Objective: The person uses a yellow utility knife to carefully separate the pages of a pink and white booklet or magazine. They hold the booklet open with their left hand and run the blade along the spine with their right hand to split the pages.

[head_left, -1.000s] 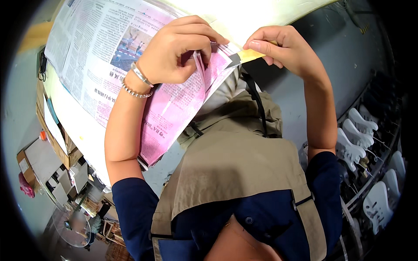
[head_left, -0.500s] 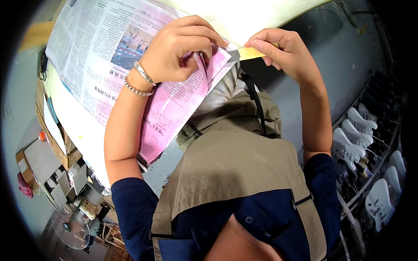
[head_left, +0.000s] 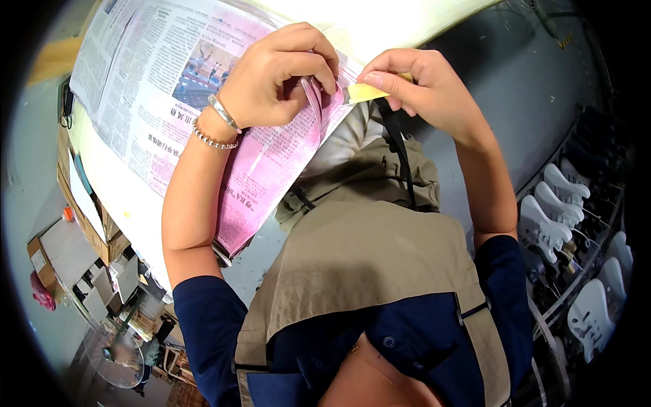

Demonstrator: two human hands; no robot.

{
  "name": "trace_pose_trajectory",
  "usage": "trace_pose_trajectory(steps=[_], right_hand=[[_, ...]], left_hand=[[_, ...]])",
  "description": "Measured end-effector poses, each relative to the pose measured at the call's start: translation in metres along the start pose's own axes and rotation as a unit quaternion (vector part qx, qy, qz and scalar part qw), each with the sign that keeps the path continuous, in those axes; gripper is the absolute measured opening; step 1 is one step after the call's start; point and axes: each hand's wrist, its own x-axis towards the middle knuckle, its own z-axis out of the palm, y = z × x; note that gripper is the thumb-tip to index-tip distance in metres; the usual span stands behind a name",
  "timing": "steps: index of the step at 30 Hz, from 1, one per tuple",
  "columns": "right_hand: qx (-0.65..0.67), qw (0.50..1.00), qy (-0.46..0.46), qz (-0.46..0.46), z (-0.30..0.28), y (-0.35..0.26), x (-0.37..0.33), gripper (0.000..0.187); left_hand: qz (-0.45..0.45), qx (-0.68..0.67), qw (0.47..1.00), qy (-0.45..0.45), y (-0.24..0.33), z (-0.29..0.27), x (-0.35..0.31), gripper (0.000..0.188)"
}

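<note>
Head view is showing the right hand (head_left: 424, 89) pinching a grey-tipped yellow strip (head_left: 368, 92) and moving leftward since a moment ago, bringing its tip closer to the curled left hand (head_left: 277, 76), which is gripping pink-stained newspaper (head_left: 271, 163) overhanging the pale table (head_left: 407, 20).

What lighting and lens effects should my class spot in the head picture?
In the head view, glare whitens the table; in the head view, soft shadow darkens the apron; in the head view, the newspaper's larger print looks fairly crisp, while black surrounds the fisheye picture.
</note>
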Motion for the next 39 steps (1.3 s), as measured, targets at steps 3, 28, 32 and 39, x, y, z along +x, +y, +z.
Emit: trace_pose_trajectory(steps=[3, 28, 32, 39], right_hand=[[0.0, 1.0, -0.024, 0.018, -0.001, -0.002, 0.0, 0.021], [0.153, 0.955, -0.227, 0.116, 0.149, -0.017, -0.027, 0.017], [0.168, 0.939, -0.28, 0.106, 0.181, -0.01, -0.033, 0.019], [0.142, 0.936, -0.316, 0.068, 0.168, -0.015, -0.032, 0.019]], left_hand=[[-0.012, -0.019, 1.0, 0.006, -0.001, 0.001, 0.0, 0.031], [-0.013, -0.453, 0.881, 0.138, -0.044, -0.002, -0.005, 0.022], [0.026, -0.45, 0.877, 0.168, -0.055, 0.0, 0.0, 0.021], [0.035, -0.434, 0.882, 0.177, -0.062, 0.003, -0.004, 0.022]])
